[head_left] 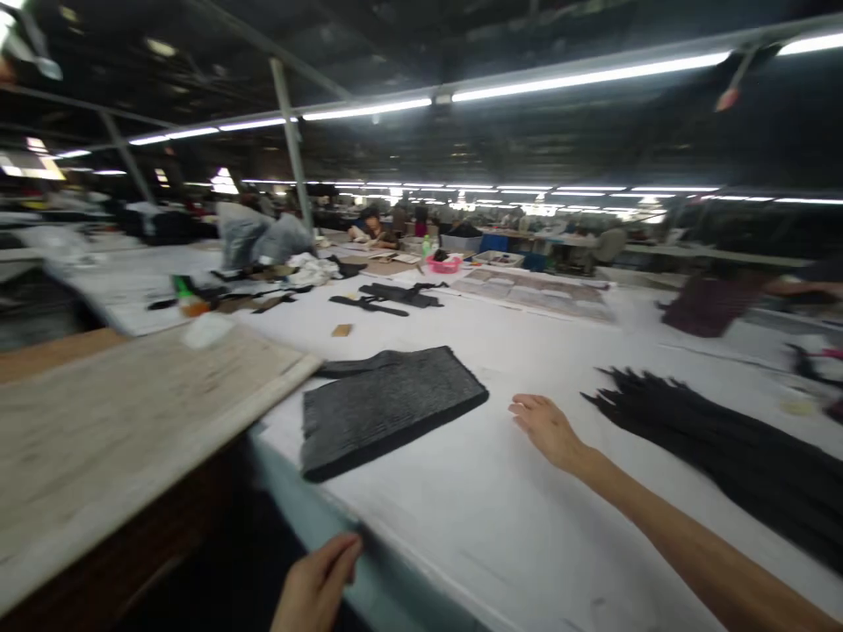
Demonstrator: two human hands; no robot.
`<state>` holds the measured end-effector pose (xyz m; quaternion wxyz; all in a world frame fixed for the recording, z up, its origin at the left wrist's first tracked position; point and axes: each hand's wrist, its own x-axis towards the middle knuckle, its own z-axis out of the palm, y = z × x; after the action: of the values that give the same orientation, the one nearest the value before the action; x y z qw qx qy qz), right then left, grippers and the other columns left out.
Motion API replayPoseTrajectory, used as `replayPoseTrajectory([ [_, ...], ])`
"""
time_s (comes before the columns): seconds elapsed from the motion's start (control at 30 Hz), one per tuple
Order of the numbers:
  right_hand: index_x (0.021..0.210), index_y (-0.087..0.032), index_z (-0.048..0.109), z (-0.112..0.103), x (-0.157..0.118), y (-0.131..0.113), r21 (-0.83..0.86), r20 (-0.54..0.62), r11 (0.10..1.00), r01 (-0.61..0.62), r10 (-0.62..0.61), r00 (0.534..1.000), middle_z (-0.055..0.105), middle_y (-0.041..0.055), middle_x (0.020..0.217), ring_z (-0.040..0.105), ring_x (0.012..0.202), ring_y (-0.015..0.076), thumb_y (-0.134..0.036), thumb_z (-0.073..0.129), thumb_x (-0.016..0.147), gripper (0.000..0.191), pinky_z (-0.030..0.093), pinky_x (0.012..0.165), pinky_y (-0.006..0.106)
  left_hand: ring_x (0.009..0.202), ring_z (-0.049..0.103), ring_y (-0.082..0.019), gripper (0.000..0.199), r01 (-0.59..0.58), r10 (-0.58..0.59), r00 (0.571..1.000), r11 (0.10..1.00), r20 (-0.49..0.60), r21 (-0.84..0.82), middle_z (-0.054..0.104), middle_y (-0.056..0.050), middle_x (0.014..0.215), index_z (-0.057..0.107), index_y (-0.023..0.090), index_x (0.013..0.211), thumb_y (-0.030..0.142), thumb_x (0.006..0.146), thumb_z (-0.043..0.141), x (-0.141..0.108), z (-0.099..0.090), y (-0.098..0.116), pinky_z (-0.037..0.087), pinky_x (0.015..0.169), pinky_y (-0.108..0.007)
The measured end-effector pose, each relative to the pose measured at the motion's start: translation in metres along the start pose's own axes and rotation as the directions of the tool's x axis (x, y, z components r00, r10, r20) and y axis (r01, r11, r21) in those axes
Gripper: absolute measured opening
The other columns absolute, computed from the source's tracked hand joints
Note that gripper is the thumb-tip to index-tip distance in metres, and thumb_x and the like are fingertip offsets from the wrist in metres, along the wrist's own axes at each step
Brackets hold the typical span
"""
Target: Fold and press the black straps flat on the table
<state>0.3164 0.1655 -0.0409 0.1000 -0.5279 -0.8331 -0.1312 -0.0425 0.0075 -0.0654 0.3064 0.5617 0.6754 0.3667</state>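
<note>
My right hand (548,430) reaches over the white tabletop (500,518), open, its fingers stretched toward the left and nothing in them. Just left of its fingertips, but apart from them, lies a thick stack of dark grey fabric (395,404), roughly rectangular, with a dark strip behind it. Low in the view, my left hand (321,579) hangs by the table's near edge. Its thumb and fingers are curled together, and no object shows in them. Right of my right forearm lies a bundle of long black fabric strips (717,448) with ragged ends.
A pale worn board (132,421) borders the table on the left, with a dark gap between. Farther back are black cut pieces (401,296), a small tan block (342,330), a pink basket (443,263) and plastic-covered bundles (260,237). A person (372,228) sits beyond.
</note>
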Motion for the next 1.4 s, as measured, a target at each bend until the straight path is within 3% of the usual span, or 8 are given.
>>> replayPoseTrajectory([
  [0.1, 0.099, -0.019, 0.062, 0.005, 0.027, -0.098, 0.228, -0.11, 0.91, 0.346, -0.329, 0.938, 0.058, 0.006, 0.112, 0.053, 0.1, 0.0196, -0.023, 0.053, 0.088, 0.015, 0.041, 0.089, 0.034, 0.068, 0.063, -0.02, 0.027, -0.149, 0.15, 0.989, 0.986, -0.01, 0.069, 0.069, -0.003, 0.073, 0.067, 0.022, 0.078, 0.038, 0.081, 0.045, -0.003, 0.006, 0.0, 0.049, 0.066, -0.027],
  [0.17, 0.096, -0.019, 0.061, 0.002, 0.039, -0.152, 0.287, -0.144, 0.847, 0.448, -0.424, 0.894, 0.058, 0.0053, 0.108, 0.053, 0.097, 0.0201, -0.025, 0.06, 0.084, 0.014, 0.042, 0.086, 0.034, 0.08, 0.063, -0.02, 0.024, -0.249, 0.265, 0.962, 0.95, -0.068, 0.187, 0.069, -0.004, 0.085, 0.066, 0.022, 0.086, 0.024, 0.082, 0.042, -0.003, 0.008, -0.001, 0.05, 0.074, -0.029],
  [0.33, 0.091, -0.017, 0.058, 0.001, 0.064, -0.227, 0.201, -0.097, 0.811, 0.549, -0.541, 0.835, 0.057, 0.0056, 0.095, 0.052, 0.088, 0.0207, -0.015, 0.055, 0.084, 0.008, 0.041, 0.076, 0.034, 0.09, 0.061, -0.023, 0.028, -0.371, 0.472, 0.873, 0.805, -0.122, 0.463, 0.066, -0.009, 0.099, 0.064, 0.018, 0.094, 0.009, 0.081, 0.041, -0.001, 0.005, -0.009, 0.052, 0.081, -0.037],
  [0.47, 0.091, -0.014, 0.058, 0.01, 0.073, -0.242, 0.079, -0.028, 0.8, 0.595, -0.595, 0.803, 0.057, 0.008, 0.09, 0.052, 0.086, 0.0219, -0.004, 0.044, 0.085, 0.019, 0.041, 0.071, 0.034, 0.095, 0.061, -0.023, 0.031, -0.407, 0.535, 0.84, 0.735, -0.094, 0.542, 0.066, -0.01, 0.103, 0.062, 0.015, 0.096, 0.004, 0.079, 0.04, 0.004, 0.001, -0.012, 0.053, 0.084, -0.038],
  [0.6, 0.094, -0.012, 0.06, 0.009, 0.075, -0.251, 0.113, 0.064, 0.797, 0.593, -0.602, 0.796, 0.058, 0.0104, 0.093, 0.052, 0.091, 0.0229, -0.003, 0.039, 0.086, 0.024, 0.042, 0.075, 0.035, 0.092, 0.061, -0.022, 0.026, -0.413, 0.51, 0.86, 0.734, -0.035, 0.539, 0.066, -0.009, 0.098, 0.062, 0.015, 0.089, 0.003, 0.078, 0.041, 0.007, 0.0, -0.004, 0.053, 0.083, -0.036],
  [0.73, 0.093, -0.014, 0.061, -0.001, 0.084, -0.254, 0.173, 0.145, 0.845, 0.506, -0.53, 0.835, 0.06, 0.009, 0.094, 0.055, 0.092, 0.0212, -0.006, 0.044, 0.085, 0.02, 0.043, 0.075, 0.031, 0.088, 0.061, -0.021, 0.025, -0.413, 0.508, 0.861, 0.716, -0.014, 0.562, 0.065, -0.007, 0.092, 0.061, 0.015, 0.083, 0.002, 0.079, 0.041, 0.01, 0.002, 0.002, 0.053, 0.082, -0.036],
  [0.97, 0.083, -0.02, 0.062, -0.012, 0.104, -0.249, 0.23, 0.249, 0.917, 0.327, -0.38, 0.891, 0.064, 0.0015, 0.087, 0.062, 0.079, 0.0154, -0.01, 0.042, 0.087, 0.024, 0.042, 0.061, 0.023, 0.107, 0.055, -0.026, 0.038, -0.475, 0.622, 0.782, 0.553, 0.04, 0.685, 0.063, -0.014, 0.111, 0.061, 0.007, 0.1, -0.006, 0.071, 0.04, 0.036, 0.001, -0.008, 0.047, 0.095, -0.041],
  [1.4, 0.087, -0.017, 0.06, 0.002, 0.091, -0.26, 0.334, 0.181, 0.913, 0.233, -0.305, 0.935, 0.062, 0.0076, 0.09, 0.06, 0.084, 0.0206, -0.005, 0.042, 0.084, 0.022, 0.044, 0.066, 0.028, 0.08, 0.058, -0.024, 0.029, -0.202, 0.375, 0.927, 0.447, 0.023, 0.872, 0.061, -0.01, 0.084, 0.062, 0.008, 0.093, -0.003, 0.077, 0.041, 0.058, 0.01, 0.0, 0.052, 0.076, -0.038],
])
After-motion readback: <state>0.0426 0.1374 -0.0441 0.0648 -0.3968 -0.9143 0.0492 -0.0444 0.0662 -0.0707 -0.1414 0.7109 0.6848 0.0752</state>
